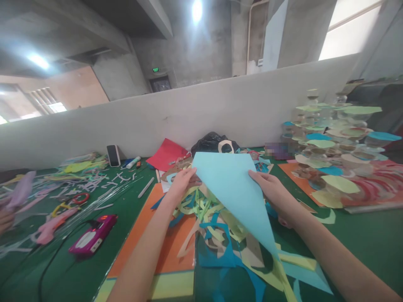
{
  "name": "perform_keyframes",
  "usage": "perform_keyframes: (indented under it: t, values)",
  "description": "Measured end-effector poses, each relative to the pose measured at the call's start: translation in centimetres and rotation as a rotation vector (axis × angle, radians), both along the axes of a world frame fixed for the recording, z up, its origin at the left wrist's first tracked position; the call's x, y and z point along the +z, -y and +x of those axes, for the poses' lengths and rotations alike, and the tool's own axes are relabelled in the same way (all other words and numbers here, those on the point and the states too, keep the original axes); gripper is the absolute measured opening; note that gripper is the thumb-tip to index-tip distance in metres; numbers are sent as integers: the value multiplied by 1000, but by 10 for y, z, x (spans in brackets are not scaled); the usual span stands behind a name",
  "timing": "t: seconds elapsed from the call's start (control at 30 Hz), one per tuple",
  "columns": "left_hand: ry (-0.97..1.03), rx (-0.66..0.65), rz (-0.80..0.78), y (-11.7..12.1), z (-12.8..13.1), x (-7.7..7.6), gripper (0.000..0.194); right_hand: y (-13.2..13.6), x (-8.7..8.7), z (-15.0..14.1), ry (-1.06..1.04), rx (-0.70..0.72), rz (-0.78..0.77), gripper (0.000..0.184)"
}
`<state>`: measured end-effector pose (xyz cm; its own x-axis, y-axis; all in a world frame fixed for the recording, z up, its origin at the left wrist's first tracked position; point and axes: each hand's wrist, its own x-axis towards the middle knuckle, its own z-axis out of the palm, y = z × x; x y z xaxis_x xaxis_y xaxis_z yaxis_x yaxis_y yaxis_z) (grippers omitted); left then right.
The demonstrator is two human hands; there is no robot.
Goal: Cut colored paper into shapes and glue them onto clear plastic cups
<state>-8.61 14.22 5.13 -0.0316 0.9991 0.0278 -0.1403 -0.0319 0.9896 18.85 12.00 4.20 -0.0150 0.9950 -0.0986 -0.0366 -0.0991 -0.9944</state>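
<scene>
A sheet of light blue paper (233,180) is held up in front of me, tapering to a point at the lower right. My left hand (185,180) is closed on its left edge near the top, some fingers hidden behind it. On the right edge, my right hand (266,184) pinches the sheet with the thumb in front. Beneath it lies a heap of yellow-green and blue paper scraps (217,235). Orange paper (173,247) sits under the left forearm.
At right, stacked cups and paper rounds (333,142) stand on orange paper. On the left are a magenta power bank (92,235) with a cable, a pink glue gun (58,224), scissors (80,198) and a phone (113,155). Another person's hand (6,220) shows at far left.
</scene>
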Motion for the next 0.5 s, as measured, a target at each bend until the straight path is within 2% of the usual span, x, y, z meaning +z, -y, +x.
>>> perform_keyframes:
  t: [0.2, 0.27, 0.33, 0.4, 0.5]
  values:
    - [-217, -237, -111, 7, -13, 9, 31, 6, 17, 8, -83, -54, -155, 36]
    - [-250, -265, -149, 10, -17, 13, 31, 8, 23, 9, -104, -58, -193, 39]
    - [-225, -226, -138, 12, -19, 19, 30, 8, 25, 10, -115, -13, -167, 41]
    - [-137, -139, -80, 14, -21, 25, 28, 8, 22, 10, 14, 44, 32, 45]
    - [29, -18, 10, 12, -20, 29, 26, 7, 12, 5, 369, 26, 447, 52]
